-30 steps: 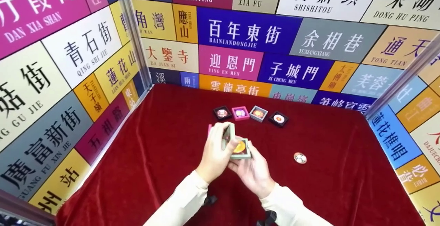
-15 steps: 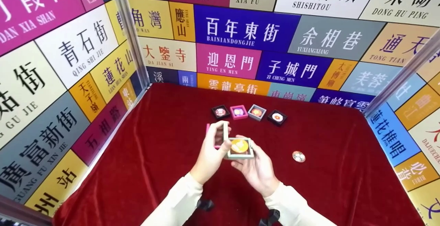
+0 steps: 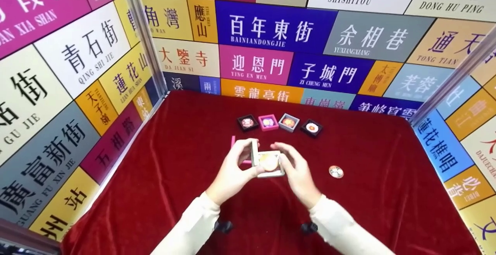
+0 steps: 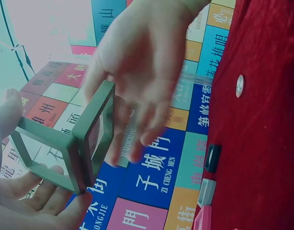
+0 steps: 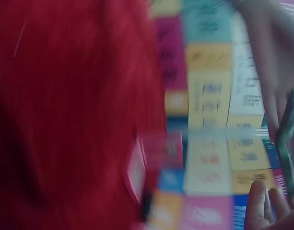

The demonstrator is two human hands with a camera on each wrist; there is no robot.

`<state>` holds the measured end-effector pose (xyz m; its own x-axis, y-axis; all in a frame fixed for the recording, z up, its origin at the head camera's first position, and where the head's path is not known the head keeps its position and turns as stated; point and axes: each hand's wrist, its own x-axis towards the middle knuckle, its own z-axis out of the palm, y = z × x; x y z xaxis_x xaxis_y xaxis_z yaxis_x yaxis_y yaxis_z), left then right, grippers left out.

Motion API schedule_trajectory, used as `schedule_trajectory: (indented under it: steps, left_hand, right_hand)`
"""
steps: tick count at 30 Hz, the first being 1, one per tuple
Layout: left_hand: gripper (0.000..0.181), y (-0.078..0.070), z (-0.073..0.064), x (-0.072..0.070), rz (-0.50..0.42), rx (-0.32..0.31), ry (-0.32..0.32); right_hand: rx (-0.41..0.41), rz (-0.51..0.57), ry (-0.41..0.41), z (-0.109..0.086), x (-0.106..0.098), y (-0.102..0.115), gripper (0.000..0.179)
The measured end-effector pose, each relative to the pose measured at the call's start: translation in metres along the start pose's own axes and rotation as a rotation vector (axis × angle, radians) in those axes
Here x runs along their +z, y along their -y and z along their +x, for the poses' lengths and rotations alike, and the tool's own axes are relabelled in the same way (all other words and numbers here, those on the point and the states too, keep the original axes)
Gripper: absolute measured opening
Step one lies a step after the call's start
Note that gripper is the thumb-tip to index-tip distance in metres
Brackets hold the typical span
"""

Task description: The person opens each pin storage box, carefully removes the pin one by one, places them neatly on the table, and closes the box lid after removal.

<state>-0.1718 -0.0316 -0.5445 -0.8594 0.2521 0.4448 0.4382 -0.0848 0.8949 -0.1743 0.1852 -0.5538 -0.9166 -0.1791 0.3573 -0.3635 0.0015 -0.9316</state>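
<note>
My left hand grips a small pale green display frame that stands unfolded on its hinge, one half upright and the other lying back. Its panes look see-through in the left wrist view. A round yellowish disc shows in the lower half, washed out by glare. At the frame's right edge is my right hand; in the left wrist view its palm faces the camera, fingers stretched behind the frame and thumb close to its edge. A pink frame stands unfolded on the cloth, partly hidden behind my left hand.
Toward the back of the red cloth stand a black box, a pink box, a grey box and another black box, each with a round disc. A loose patterned disc lies at the right. Printed panels enclose the table.
My right hand has come out from under the frame to its right side, its fingers now lifted. The left hand keeps its grip, and the disc looks paler with glare.
</note>
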Motion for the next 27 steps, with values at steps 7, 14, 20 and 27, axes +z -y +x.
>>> schedule_trajectory:
  steps: [7,14,20,27]
  left_hand:
    - [0.066,0.01,-0.001,0.0,0.01,0.024,-0.001]
    - [0.067,0.014,-0.006,0.002,0.039,0.0,0.0]
    - [0.069,0.015,-0.009,0.003,0.056,-0.046,0.025]
    - [0.069,0.036,-0.011,-0.021,0.111,-0.087,0.056]
  right_hand:
    - [-0.452,-0.649,0.211,0.009,-0.016,0.013,0.046]
    - [-0.53,-0.763,0.258,0.015,-0.014,0.012,0.04]
    - [-0.479,-0.692,0.224,0.018,-0.017,0.016,0.041]
    - [-0.419,-0.645,0.093,0.027,-0.051,0.031,0.033]
